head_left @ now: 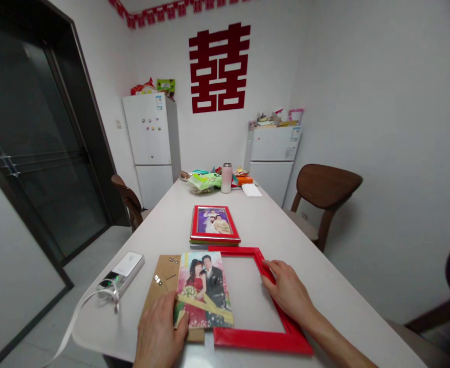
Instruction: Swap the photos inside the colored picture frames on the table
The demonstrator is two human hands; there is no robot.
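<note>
My left hand (160,327) closes over the lower left edge of a photo print (215,281) of a couple, with yellowish tape strips across it. Under the print lies a brown backing board (158,294) with small metal clips. An empty red picture frame (261,341) lies flat on the table, its left side covered by the print. My right hand (288,291) grips the frame's right side, thumb and fingers bent over the inner edge. Just beyond lies a stack of picture frames (214,237), the top one red and holding a photo.
A power bank (127,271) with a white strap lies at the table's left edge. Farther back stand a pink bottle (227,179), a green snack bag (205,180) and a white paper (251,190). Brown chairs (324,186) flank the white table (286,240).
</note>
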